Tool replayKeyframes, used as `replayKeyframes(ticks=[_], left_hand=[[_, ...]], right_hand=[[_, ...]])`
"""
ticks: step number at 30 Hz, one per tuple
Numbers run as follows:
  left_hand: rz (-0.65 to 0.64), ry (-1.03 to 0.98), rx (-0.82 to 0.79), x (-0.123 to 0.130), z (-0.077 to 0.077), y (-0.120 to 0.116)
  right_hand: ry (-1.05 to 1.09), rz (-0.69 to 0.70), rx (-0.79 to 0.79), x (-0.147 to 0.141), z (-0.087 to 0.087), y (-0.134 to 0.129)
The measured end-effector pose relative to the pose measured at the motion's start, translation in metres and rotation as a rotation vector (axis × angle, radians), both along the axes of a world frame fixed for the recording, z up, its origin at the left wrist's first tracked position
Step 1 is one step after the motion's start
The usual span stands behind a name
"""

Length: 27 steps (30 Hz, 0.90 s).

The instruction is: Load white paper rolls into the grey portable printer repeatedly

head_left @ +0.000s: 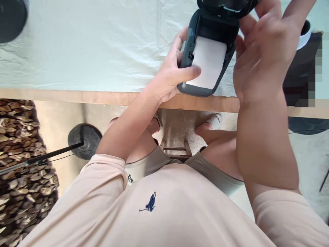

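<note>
A dark grey portable printer (196, 91), apparently a small thermal label printer, is tilted above the table's front edge. Its lid (223, 8) is flipped up, and white paper (209, 61) shows inside the body. My left hand (177, 65) grips the body from the left, thumb lying over the paper and fingers wrapped behind. At the upper right, my right hand (267, 48) has bent fingers against the lid and the printer's right side, while one finger stretches away. Part of the lid is cut off by the top of the view.
A pale green cloth (102, 44) covers the wooden-edged table. To the right lie a dark, partly blurred-out object (299, 72) and a white ring-shaped item (304, 36). A black round object (11, 20) is far left. Below stand a round stand base (84, 140) and stacked firewood (20, 154).
</note>
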State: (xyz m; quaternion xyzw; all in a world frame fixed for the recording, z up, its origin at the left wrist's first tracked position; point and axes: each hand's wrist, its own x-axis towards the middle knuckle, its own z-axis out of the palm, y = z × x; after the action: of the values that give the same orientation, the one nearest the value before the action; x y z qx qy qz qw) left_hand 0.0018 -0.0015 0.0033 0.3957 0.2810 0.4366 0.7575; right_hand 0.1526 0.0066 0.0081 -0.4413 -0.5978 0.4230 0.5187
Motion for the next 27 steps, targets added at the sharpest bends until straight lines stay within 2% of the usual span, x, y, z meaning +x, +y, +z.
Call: replayKeyframes(ticks=[2,4,7,10,13,18,20,23,25,27], left_hand=[[0.039,-0.031,-0.076,0.001,0.001,-0.001],[0.057,-0.054,-0.130,0.002,0.001,-0.001],[0.035,-0.096,-0.054,0.001,-0.002,0.001],[0.016,-0.168,0.036,-0.001,-0.002,0.002],[0.030,-0.192,0.026,-0.001,0.000,0.000],[0.036,-0.155,-0.001,0.002,0.003,-0.002],[0.038,-0.162,-0.073,-0.001,-0.001,0.000],[0.043,-0.162,-0.301,-0.009,-0.016,0.006],[0.107,-0.155,-0.415,-0.014,-0.027,0.010],[0.151,-0.163,-0.433,-0.016,-0.036,0.014]], right_hand=[[0.133,0.000,-0.084,-0.001,0.001,0.001],[0.173,-0.048,-0.144,-0.002,0.002,-0.001],[0.145,-0.018,-0.213,-0.006,0.000,-0.006],[0.144,0.086,-0.212,-0.015,0.000,-0.011],[0.124,0.166,-0.183,-0.023,0.003,-0.017],[0.062,0.172,-0.212,-0.025,0.008,-0.021],[0.027,0.152,-0.221,-0.022,0.009,-0.019],[-0.070,0.119,-0.212,-0.017,0.007,-0.016],[-0.176,0.056,-0.161,-0.015,0.007,-0.016],[-0.231,0.051,-0.094,-0.014,0.007,-0.016]])
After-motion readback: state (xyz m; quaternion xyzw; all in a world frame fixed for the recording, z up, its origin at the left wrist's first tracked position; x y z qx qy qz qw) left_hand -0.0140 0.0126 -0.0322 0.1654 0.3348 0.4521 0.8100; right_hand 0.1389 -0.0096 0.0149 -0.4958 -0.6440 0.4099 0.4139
